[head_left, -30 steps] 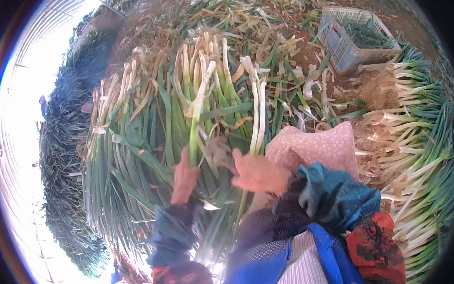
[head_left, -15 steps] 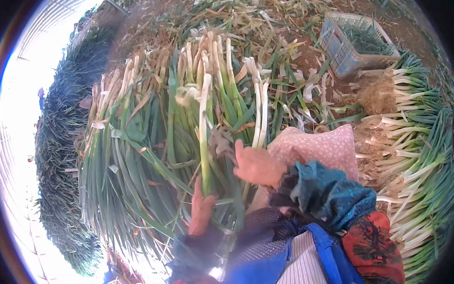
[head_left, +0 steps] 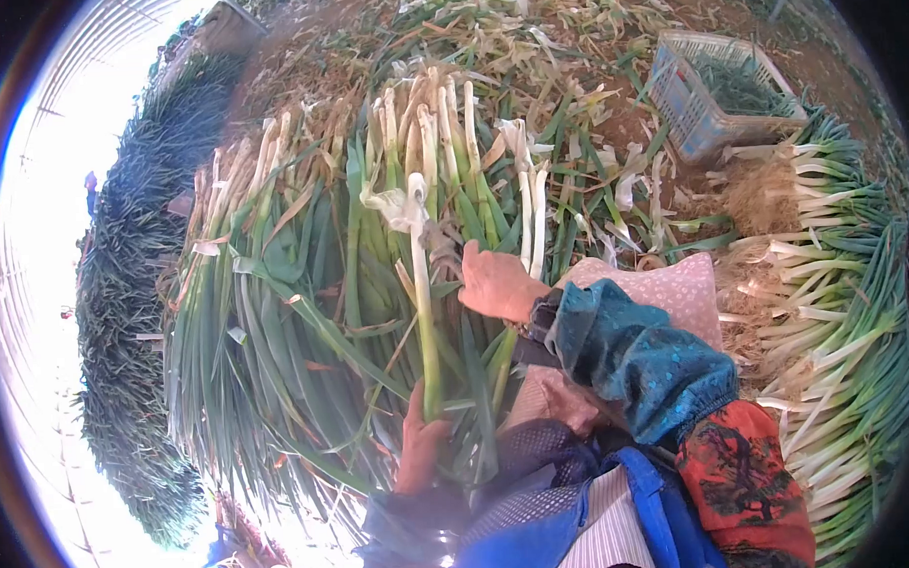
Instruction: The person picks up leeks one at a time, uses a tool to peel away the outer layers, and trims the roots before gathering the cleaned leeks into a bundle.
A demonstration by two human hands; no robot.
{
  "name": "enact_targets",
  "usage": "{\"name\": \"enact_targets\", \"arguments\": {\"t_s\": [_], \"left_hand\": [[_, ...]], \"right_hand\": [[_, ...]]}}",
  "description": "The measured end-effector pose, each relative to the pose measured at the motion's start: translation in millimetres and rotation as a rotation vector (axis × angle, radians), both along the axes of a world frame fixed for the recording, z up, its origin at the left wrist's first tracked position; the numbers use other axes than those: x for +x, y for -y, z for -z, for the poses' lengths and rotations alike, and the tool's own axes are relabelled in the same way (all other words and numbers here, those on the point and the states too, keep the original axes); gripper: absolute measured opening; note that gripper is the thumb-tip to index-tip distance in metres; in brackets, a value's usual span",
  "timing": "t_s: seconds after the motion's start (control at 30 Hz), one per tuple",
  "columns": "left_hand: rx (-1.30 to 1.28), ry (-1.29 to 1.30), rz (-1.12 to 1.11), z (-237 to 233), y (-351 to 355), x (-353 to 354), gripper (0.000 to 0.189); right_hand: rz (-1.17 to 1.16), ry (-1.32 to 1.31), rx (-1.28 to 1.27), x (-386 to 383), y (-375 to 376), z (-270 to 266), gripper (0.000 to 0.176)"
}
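left hand (head_left: pixel 418 450) low, upright, grip wrapped round green onion (head_left: pixel 425 330); right hand (head_left: pixel 499 285) reaching in from right, fingers leftward, grip state can't tell | left sleeve (head_left: pixel 408 521) blurred; onion's leaf end hard to trace | onion over onion heap (head_left: pixel 276 340); long axis near-vertical, white end forward

A long, straight green onion (head_left: pixel 423 295), white shading to green, points its white end toward the heap's (head_left: pixel 257 361) far edge, papery skin (head_left: pixel 396 210) beside it.
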State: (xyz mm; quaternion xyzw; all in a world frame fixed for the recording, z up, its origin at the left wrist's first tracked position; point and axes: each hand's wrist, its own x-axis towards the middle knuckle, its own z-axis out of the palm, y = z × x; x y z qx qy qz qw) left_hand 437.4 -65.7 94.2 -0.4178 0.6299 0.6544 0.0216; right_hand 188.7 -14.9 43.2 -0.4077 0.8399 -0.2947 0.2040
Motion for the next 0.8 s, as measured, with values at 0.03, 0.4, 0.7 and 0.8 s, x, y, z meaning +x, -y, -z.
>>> {"name": "enact_targets", "arguments": {"t_s": [0.03,0.4,0.7,0.8], "left_hand": [[0.008,0.021,-0.011,-1,-1,1,0.077],[-0.187,0.055,0.106,27,-25,32,0.077],[-0.801,-0.027,0.722,18,96,-91,0.022],[-1.457,0.236,0.397,40,182,-154,0.027]], "right_hand": [[0.023,0.018,0.002,-5,3,2,0.052],[0.019,0.024,0.024,-10,-14,-15,0.044],[-0.049,0.013,0.146,-21,-50,11,0.049],[0.015,0.053,0.184,-29,-57,-5,0.05]]}}
